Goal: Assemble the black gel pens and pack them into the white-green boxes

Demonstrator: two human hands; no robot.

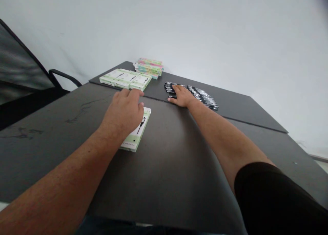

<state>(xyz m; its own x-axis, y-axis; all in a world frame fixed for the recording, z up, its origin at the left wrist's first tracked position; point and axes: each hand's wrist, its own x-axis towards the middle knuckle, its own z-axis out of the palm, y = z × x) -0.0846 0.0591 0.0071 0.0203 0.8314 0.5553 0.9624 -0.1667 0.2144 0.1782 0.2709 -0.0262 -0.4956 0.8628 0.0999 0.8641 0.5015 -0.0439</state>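
My left hand (125, 108) is over a white and green flat box (137, 134) that lies on the dark table. Its fingers are loosely bent and apart, and it hides the far left part of the box; whether it touches the box is hard to tell. Farther off, my right hand (183, 96) reaches onto a row of black and silver pens (202, 96). The fingers there are spread over the near left end of the row, with the thumb stretched out beside a pen. Nothing is visibly lifted by either hand.
Several more white and green boxes (125, 78) lie side by side at the back left. Behind them is a stack of colourful boxes (149, 67). A seam crosses the dark table (174, 180). A black chair (28, 88) stands at the left, and a white wall rises behind.
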